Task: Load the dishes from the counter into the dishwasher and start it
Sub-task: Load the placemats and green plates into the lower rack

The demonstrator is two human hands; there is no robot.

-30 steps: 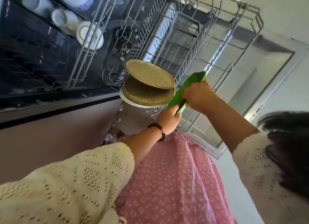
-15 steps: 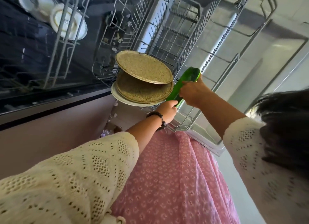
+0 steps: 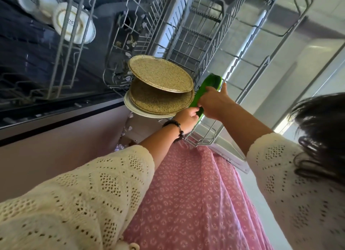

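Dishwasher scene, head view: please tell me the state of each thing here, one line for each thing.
dishwasher door: open
lower rack: pulled out, mostly empty of dishes
speckled plates: two, stacked on a white plate, held over the rack
white plate: under the speckled plates
green dish: held on edge by the right hand
left hand: grips the plate stack
right hand: grips the green dish
white cups: loaded in the upper rack

Speckled tan-and-brown on two plates point(image 3: 161, 76), plain white on the plate point(image 3: 130, 105) beneath. Bright green on the dish point(image 3: 209, 85). Grey wire on the rack point(image 3: 197, 36). White with a gold ring on the cup point(image 3: 72, 23). Cream openwork sleeves point(image 3: 84, 197); pink floral-print skirt point(image 3: 196, 203); dark bead bracelet point(image 3: 174, 126).
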